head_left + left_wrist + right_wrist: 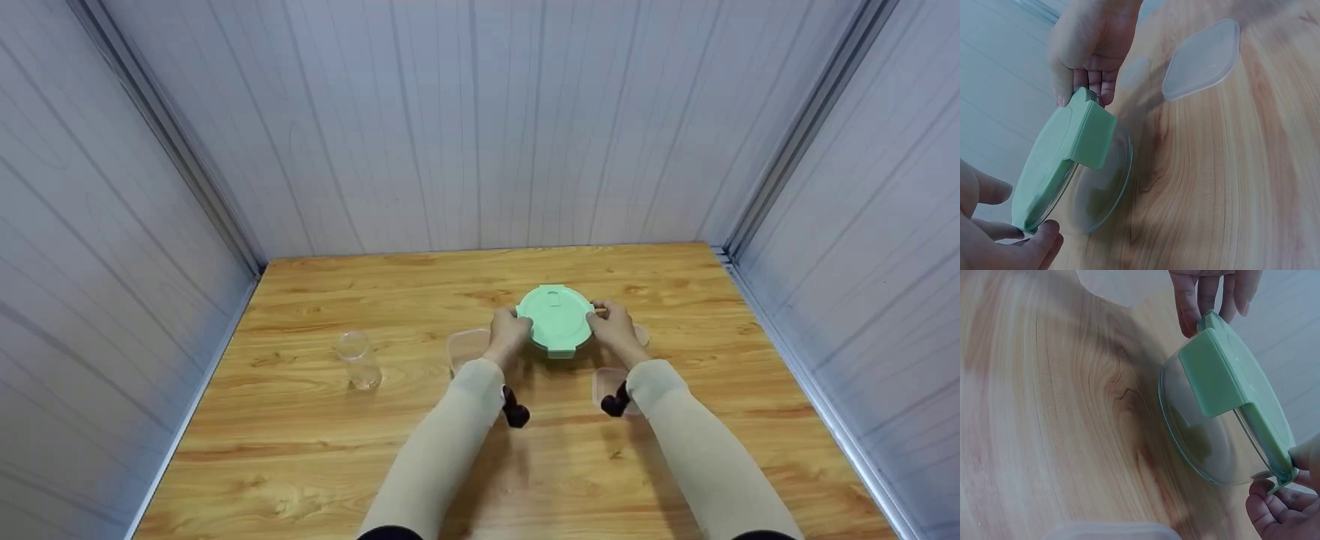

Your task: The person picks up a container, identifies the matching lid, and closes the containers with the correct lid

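Observation:
A round glass food container (1207,444) wears a mint-green lid (555,319) with side clips. One clip flap (1095,135) hangs down outside the glass on the near side. At the lid's left edge is my left hand (510,332), its fingers curled under the side clip and its thumb by the top. My right hand (616,330) pinches the opposite edge, thumb on top and fingers beneath the clip. Through the glass a dull greenish patch (1195,439) shows.
A clear cup (360,361) stands to the left on the wooden table (315,457). Partly behind my left wrist is a clear plastic box (466,345). Near my right wrist lie a translucent squarish piece (1202,59) and a small round one (1135,73). Panel walls enclose the table.

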{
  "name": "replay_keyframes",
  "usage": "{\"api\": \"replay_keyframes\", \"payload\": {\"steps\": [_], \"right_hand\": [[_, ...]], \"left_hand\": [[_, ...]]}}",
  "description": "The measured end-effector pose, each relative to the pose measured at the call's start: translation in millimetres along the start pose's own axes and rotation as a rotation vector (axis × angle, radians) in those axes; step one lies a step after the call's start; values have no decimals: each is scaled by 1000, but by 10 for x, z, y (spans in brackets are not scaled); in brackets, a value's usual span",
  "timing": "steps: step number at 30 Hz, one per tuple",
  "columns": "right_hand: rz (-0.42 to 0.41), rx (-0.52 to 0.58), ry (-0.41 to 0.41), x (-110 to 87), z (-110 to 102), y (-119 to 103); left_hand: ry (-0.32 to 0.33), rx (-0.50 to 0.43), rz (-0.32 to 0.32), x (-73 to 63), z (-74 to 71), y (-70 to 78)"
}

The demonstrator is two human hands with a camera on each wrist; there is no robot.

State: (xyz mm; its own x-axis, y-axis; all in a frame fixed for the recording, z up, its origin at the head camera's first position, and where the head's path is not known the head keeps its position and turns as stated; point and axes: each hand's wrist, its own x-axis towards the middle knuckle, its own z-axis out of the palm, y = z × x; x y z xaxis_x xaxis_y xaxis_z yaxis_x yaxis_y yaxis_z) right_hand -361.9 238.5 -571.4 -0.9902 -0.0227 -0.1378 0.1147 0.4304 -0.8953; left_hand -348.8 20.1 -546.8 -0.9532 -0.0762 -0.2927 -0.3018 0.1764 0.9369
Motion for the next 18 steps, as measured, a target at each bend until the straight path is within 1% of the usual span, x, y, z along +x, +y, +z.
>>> {"api": "replay_keyframes", "payload": {"steps": [3,8,11,13,14,18], "right_hand": [[4,-6,-5,-3,-2,25],[12,-1,-10,-23,-8,24],[19,-4,-16,-22,-1,10],[23,-13,-23,-16,6,7],[29,-17,-23,-10,8,8],[24,-29,-26,-17,1,-1]], "left_hand": [[-4,22,-5,8,11,-12],[-25,40,5,-5,6,-17],[-20,51,2,-39,-18,4],[-29,63,2,-71,-39,18],[-31,72,8,-49,-42,-2],[-45,89,25,-100,-75,20]]}}
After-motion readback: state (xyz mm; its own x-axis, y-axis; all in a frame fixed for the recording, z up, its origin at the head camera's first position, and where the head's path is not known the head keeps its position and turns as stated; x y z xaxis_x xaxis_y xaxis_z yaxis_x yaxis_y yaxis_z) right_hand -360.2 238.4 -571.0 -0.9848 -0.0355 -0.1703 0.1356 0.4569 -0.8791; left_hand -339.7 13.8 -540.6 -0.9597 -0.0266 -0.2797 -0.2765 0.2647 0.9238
